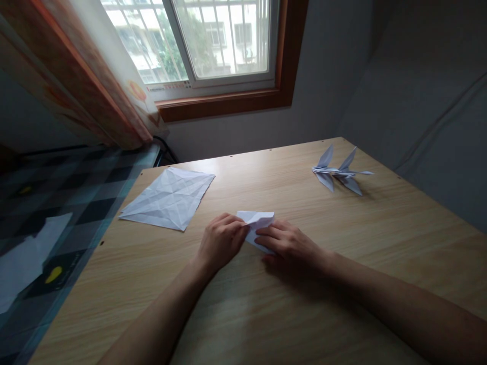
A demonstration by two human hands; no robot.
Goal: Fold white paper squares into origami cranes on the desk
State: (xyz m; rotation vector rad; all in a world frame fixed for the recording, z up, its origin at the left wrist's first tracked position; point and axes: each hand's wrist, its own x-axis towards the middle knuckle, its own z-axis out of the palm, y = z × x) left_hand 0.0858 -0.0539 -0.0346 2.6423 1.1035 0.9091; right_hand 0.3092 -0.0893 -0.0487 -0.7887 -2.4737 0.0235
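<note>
A small folded piece of white paper (pixel 257 221) lies on the wooden table (pixel 342 243) near its middle. My left hand (pixel 220 241) is curled at the paper's left side, fingers pinching its edge. My right hand (pixel 287 243) lies over the paper's right part, fingers pressed down on it. Part of the paper is hidden under both hands.
A creased, unfolded square sheet (pixel 169 197) lies to the left on the table. A finished folded paper figure with wings (pixel 339 173) stands at the far right. A checkered bed cover (pixel 57 213) with white paper (pixel 23 258) borders the table's left edge. A window (pixel 198 40) is behind.
</note>
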